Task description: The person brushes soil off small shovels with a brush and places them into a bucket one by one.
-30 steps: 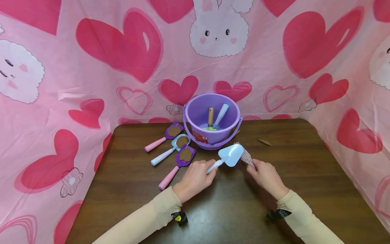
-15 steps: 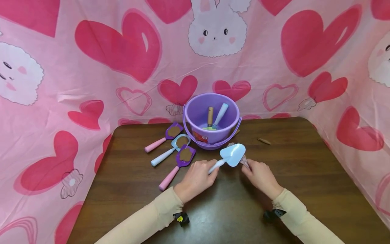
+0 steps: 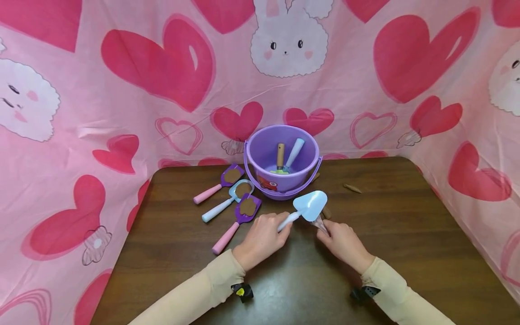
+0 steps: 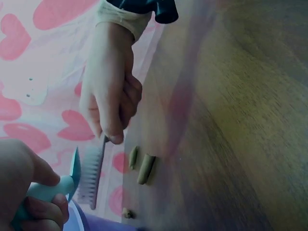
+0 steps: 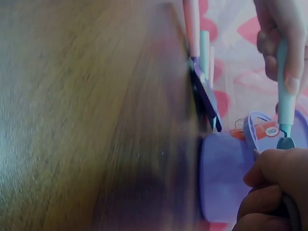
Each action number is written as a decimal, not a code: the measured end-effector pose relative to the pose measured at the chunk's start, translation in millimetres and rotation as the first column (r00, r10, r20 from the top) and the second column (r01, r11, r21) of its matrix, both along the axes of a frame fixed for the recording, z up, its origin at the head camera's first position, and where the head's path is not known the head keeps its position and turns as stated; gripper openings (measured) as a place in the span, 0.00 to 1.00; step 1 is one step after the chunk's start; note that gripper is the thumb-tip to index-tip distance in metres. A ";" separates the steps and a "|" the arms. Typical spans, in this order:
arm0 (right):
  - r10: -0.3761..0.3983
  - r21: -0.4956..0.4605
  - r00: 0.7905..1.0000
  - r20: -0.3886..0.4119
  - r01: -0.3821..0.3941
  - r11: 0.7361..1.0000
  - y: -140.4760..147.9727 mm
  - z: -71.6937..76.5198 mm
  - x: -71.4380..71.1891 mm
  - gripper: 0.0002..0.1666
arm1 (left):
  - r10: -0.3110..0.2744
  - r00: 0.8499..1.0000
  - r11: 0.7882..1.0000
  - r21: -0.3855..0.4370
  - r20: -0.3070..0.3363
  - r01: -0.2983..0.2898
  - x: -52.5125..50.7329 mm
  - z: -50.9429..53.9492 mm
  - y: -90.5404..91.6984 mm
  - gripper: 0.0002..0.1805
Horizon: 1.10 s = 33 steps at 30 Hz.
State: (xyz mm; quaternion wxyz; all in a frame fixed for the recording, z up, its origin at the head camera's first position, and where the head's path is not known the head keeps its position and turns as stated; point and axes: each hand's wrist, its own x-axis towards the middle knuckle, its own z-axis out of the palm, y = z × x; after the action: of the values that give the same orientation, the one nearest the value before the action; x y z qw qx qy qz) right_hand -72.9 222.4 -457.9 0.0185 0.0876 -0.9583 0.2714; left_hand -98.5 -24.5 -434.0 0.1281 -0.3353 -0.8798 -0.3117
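My left hand (image 3: 264, 237) grips the handle of a light blue toy trowel (image 3: 310, 205), its blade raised above the table in front of the bucket. In my right hand (image 3: 345, 243) is a brush (image 3: 320, 225), pinched at its end. The trowel blade hides much of the brush in the head view. Rows of pale bristles (image 4: 90, 175) show in the left wrist view, close beside the trowel; whether they touch is unclear. A brown roll (image 3: 327, 212) lies on the table beyond the brush.
A purple bucket (image 3: 280, 181) stands at the back, with a wooden-handled tool (image 3: 280, 155) and a light-blue-handled tool (image 3: 295, 152) inside. To its left lie a light blue tool (image 3: 217, 210) and two pink-handled purple spatulas (image 3: 226, 237) bearing brown patches. Another brown piece (image 3: 352, 188) lies right.
My right hand has moved left and closer to me, taking the brush behind and below the trowel blade. The brown roll has come into sight. My left hand has barely shifted.
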 end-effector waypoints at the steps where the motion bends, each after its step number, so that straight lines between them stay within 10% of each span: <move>1: 0.000 -0.003 1.000 0.000 0.000 1.000 0.6 1.4 0.9 0.11 | -0.002 1.000 1.000 0.000 -0.004 0.002 -0.3 -0.2 -0.4 0.02; 16: -0.110 -0.110 0.987 0.115 0.122 0.986 33.4 10.9 -6.1 0.09 | -0.004 0.999 1.000 0.016 -0.046 0.004 0.9 0.3 -3.4 0.06; 26: -0.109 -0.023 0.993 0.047 0.111 0.994 30.9 1.7 -3.5 0.19 | 0.088 0.983 0.987 0.146 -0.160 -0.065 -14.9 48.0 -16.0 0.13; 33: -0.118 -0.002 0.993 0.016 0.119 0.993 22.5 -0.2 -0.1 0.22 | 0.172 0.983 0.976 0.143 -0.058 -0.163 -39.3 81.4 -27.3 0.09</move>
State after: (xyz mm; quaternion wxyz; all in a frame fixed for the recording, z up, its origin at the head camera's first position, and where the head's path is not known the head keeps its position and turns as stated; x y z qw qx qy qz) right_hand -73.0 244.9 -458.1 0.0270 0.0284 -0.9615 0.2718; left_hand -137.8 -51.8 -352.6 0.2077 -0.2609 -0.8762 -0.3478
